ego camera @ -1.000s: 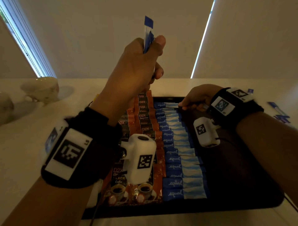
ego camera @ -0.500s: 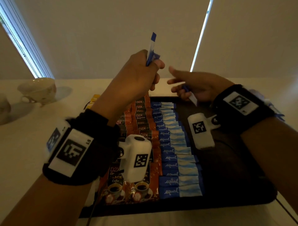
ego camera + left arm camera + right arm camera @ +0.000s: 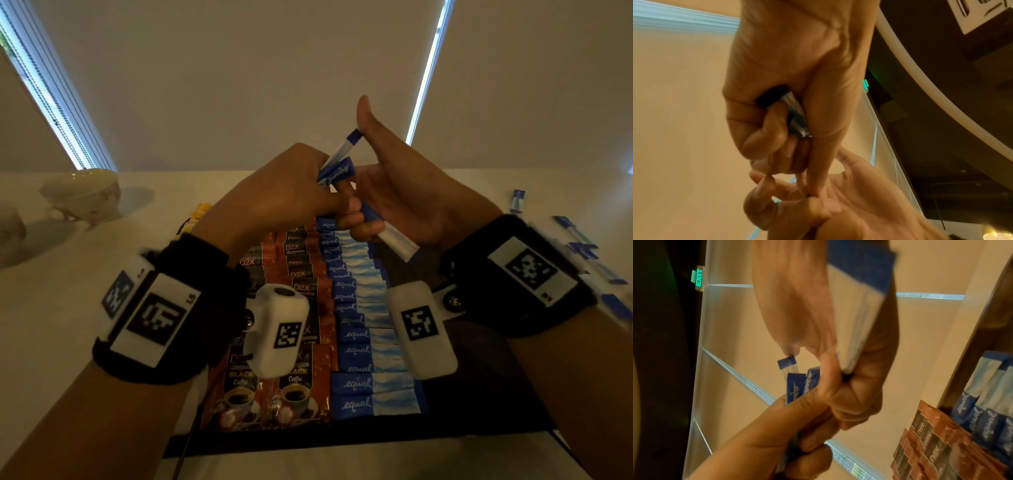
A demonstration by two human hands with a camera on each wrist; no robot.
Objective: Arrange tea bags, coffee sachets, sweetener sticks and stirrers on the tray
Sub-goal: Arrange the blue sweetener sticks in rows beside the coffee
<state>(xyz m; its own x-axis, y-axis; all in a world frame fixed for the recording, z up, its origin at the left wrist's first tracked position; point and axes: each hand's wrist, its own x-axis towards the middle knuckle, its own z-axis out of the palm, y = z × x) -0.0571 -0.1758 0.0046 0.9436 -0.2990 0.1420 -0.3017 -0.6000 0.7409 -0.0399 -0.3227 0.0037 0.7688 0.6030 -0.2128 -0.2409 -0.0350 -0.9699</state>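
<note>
Hands met; left hand (image 3: 284,192) fisted.

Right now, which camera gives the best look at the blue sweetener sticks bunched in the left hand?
The right wrist view: the sticks fan out of the left hand, part of the "equal" print readable. The head view shows the sticks smaller, with the hand gripping them. The left wrist view shows only a dark end inside the fist.
</note>
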